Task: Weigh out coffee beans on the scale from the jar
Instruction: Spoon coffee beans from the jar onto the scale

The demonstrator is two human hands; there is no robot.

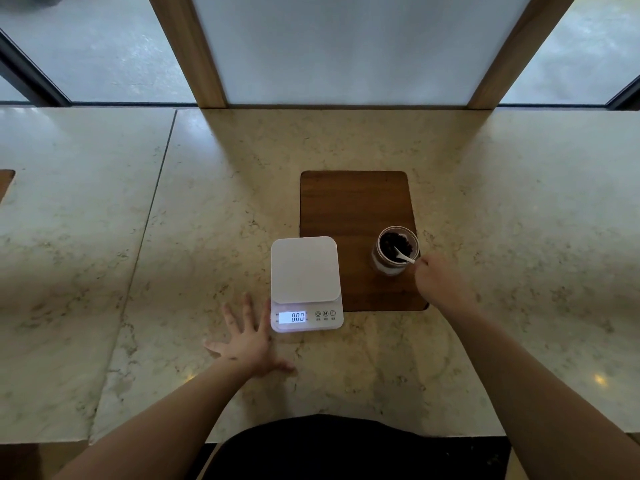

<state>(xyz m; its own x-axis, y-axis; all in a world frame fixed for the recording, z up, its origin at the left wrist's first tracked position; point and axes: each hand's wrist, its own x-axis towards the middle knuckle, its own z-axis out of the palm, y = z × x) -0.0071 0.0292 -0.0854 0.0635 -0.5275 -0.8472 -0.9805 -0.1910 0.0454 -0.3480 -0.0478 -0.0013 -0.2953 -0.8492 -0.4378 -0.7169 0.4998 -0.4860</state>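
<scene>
A white digital scale [304,271] sits on the marble counter, its lit display reading 000 and its platform bare. To its right an open glass jar [396,251] of dark coffee beans stands on a wooden board [353,209]. My right hand [438,278] is closed on the handle of a small white spoon [405,257] whose bowl dips into the beans. My left hand [251,341] lies flat on the counter with fingers spread, just left of the scale's display, holding nothing.
The marble counter [173,254] runs wide to both sides, with a seam on the left. Behind it rise two wooden posts [194,53] framing a frosted panel and windows. A corner of another wooden board [5,181] shows at the far left edge.
</scene>
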